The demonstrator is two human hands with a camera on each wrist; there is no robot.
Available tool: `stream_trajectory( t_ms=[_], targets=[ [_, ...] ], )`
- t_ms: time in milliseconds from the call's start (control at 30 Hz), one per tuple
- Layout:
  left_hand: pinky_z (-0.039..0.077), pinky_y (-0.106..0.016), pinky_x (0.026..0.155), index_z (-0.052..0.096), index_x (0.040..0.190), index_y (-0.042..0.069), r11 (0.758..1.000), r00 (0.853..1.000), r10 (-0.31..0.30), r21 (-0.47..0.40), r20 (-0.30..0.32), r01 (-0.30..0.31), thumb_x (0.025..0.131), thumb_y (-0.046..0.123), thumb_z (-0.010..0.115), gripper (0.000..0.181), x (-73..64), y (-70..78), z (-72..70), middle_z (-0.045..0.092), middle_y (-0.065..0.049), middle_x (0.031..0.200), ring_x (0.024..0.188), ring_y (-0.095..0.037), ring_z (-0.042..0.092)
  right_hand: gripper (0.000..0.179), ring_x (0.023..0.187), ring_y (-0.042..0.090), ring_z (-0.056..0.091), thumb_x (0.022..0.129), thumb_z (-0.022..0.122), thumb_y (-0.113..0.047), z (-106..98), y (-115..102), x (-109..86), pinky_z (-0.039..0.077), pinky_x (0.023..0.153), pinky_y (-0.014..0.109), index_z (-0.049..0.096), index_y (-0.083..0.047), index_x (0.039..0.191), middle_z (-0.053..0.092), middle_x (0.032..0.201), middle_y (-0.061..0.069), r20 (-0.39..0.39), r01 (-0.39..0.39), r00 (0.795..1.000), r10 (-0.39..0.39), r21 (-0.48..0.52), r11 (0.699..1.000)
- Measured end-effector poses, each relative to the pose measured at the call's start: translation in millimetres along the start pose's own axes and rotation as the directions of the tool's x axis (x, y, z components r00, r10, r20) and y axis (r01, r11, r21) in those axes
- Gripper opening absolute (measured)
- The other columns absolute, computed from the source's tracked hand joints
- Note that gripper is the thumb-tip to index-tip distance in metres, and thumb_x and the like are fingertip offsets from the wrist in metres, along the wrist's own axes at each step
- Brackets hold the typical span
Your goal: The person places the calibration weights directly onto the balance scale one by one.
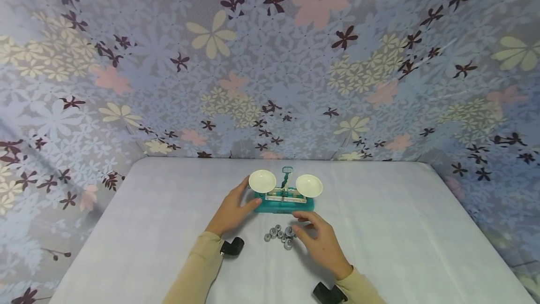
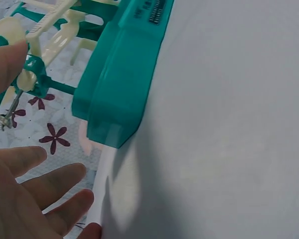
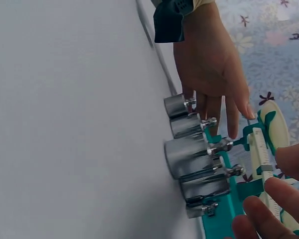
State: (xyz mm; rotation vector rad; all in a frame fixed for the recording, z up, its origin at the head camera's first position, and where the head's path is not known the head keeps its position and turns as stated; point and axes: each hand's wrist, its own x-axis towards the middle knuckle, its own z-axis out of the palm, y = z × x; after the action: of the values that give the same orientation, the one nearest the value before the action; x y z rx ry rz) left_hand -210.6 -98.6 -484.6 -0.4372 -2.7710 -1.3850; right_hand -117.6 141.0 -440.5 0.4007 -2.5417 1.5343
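Observation:
A small teal balance scale [image 1: 283,206] with two cream pans, the left pan [image 1: 262,181] and the right pan [image 1: 309,186], stands upright at the table's far middle. My left hand [image 1: 231,210] is at its left end, thumb near the beam, fingers spread and straight beside the teal base [image 2: 124,74]. Several silver metal weights [image 1: 288,244] with knobs stand in a cluster in front of the scale. Over the right edge of that cluster hovers my right hand [image 1: 321,243], its fingers loosely bent with nothing between them. The right wrist view shows a large weight [image 3: 187,158] among smaller ones.
A white cloth covers the table [image 1: 405,229]. Behind it rises a flower-patterned curtain [image 1: 287,83], which also hangs along both sides. Each wrist carries a black camera, the left one [image 1: 233,247] close to the cloth.

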Motion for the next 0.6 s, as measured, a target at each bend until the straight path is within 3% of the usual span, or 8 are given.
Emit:
stream_trajectory(
  t_ms=[267,433,600],
  targets=[
    [0.024,-0.046,0.11,0.024,0.148,0.014,0.998,0.999,-0.035,-0.044,0.023,0.036,0.081,0.06,0.057,0.088,3.2,0.7,6.2,0.031,-0.009,0.148,0.136,-0.025,0.028,0.027,0.1,0.027,0.058,0.085,0.066,-0.008,5.8,15.0,1.0,0.051,0.082,0.04,0.063,-0.006,0.112,0.063,0.11,0.009,0.003,-0.048,0.999,0.048,0.004,0.999],
    [0.026,-0.045,0.109,0.029,0.145,0.007,0.999,0.999,-0.029,-0.032,0.038,0.031,0.082,0.06,0.058,0.087,5.5,-4.6,10.2,0.034,-0.012,0.146,0.135,-0.026,0.03,0.026,0.096,0.015,0.06,0.085,0.068,-0.014,13.9,41.2,2.8,0.051,0.08,0.032,0.065,-0.015,0.11,0.064,0.106,-0.002,0.008,-0.094,0.996,0.094,-0.01,0.996],
    [0.027,-0.043,0.109,0.037,0.141,0.004,0.999,0.999,0.0,-0.043,0.051,0.002,0.083,0.052,0.061,0.079,7.3,-9.4,12.3,0.041,-0.012,0.141,0.132,-0.026,0.034,0.021,0.092,0.007,0.059,0.084,0.069,-0.02,17.5,51.9,3.0,0.051,0.079,0.027,0.066,-0.023,0.105,0.064,0.101,-0.01,0.025,-0.119,0.993,0.119,-0.001,0.993]
  ],
)
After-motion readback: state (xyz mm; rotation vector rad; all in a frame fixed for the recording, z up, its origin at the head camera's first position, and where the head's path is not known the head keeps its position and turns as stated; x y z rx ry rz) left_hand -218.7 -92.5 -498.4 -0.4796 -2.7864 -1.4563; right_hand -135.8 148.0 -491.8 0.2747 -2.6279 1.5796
